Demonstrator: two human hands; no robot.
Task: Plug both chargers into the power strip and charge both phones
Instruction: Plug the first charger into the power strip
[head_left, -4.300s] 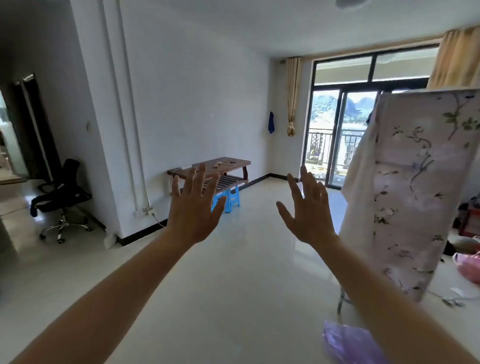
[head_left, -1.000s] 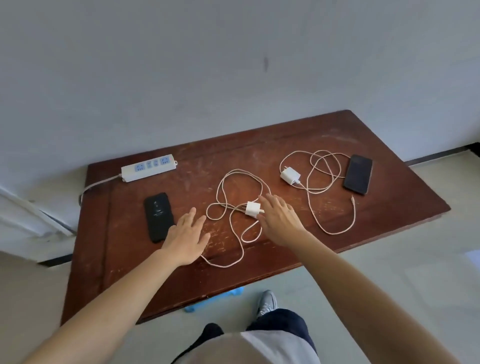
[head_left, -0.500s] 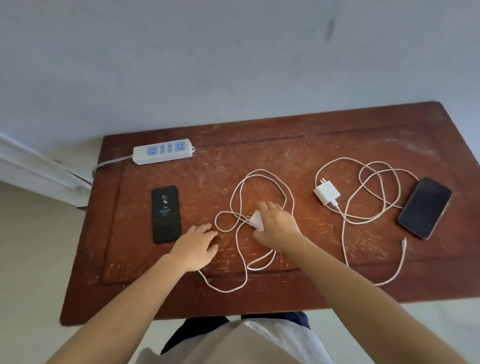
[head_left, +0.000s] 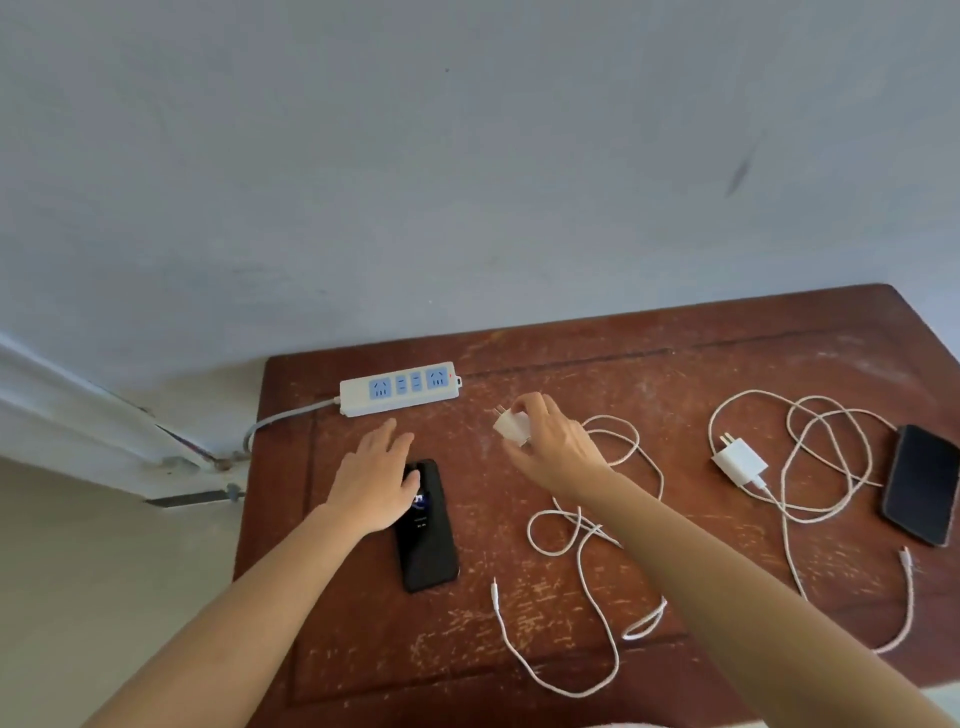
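Observation:
A white power strip (head_left: 400, 389) with blue sockets lies at the table's back left, all sockets bare. My right hand (head_left: 550, 447) is shut on a white charger (head_left: 510, 425), lifted just right of the strip with its prongs pointing left. Its white cable (head_left: 582, 561) trails across the table to a loose end. My left hand (head_left: 375, 480) hovers open over the top of a black phone (head_left: 427, 535) with a lit screen. A second white charger (head_left: 740, 461) with coiled cable (head_left: 826, 457) lies at the right, beside a second black phone (head_left: 922, 486).
The worn brown wooden table (head_left: 649, 358) stands against a pale wall. The strip's grey cord (head_left: 280, 418) runs off the left edge toward white conduit (head_left: 72, 415) along the wall. Light floor lies to the left.
My right hand has lifted the charger off the table and carried it up and left toward the power strip. My left hand has moved forward over the left phone. The camera has shifted left.

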